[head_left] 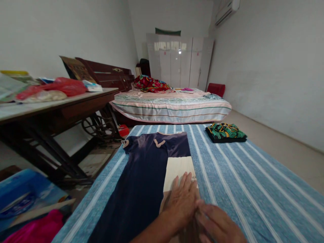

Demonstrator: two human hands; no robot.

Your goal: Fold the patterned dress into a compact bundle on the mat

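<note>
A dark navy T-shirt [141, 175] with a cream and tan panel lies on the blue striped bedspread, one side folded over lengthwise. Its short sleeves have light trim and lie toward the far end. My left hand [182, 197] rests flat on the cream and tan panel, fingers stretched forward. Just right of it, my right hand [220, 222] is closed at the shirt's right edge, its fingertips pinching the fabric beside my left wrist. The lower end of the shirt is partly hidden by my arms and the frame's bottom edge.
Folded green-and-black patterned clothing [226, 132] sits at the bedspread's [253, 189] far right. A sewing-machine table [63, 104] with bags on it stands left. Beyond is a second bed [167, 109], with white wardrobes [186, 64] behind. A blue package [27, 195] lies lower left.
</note>
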